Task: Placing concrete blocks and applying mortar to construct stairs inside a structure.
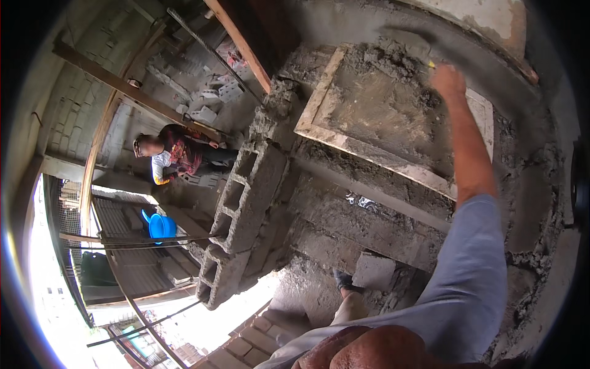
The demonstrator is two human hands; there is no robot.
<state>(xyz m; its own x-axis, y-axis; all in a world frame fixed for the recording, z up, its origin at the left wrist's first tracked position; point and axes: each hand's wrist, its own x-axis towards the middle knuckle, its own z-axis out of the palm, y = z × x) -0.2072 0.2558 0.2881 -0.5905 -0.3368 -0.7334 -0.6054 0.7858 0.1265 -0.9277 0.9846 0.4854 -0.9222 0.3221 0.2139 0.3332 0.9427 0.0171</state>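
My right hand [450,83] is closed round a trowel, whose yellow handle end [432,64] shows by the fingers. The grey blade blends into the wall behind and is hard to make out. My arm reaches over a wood-framed mortar board [369,147]. Wet grey mortar [390,61] is heaped along its far side, close to the hand, and a thinner layer covers the middle. My left hand is out of view.
A wall of hollow concrete blocks [236,190] rises left of the board, with steel bars sticking out. Beyond it a person [184,150] is below, near broken blocks [230,92]. A blue dipper [161,227] lies at left. Timber beams [110,71] cross the upper left. My foot [344,280] is beside a block.
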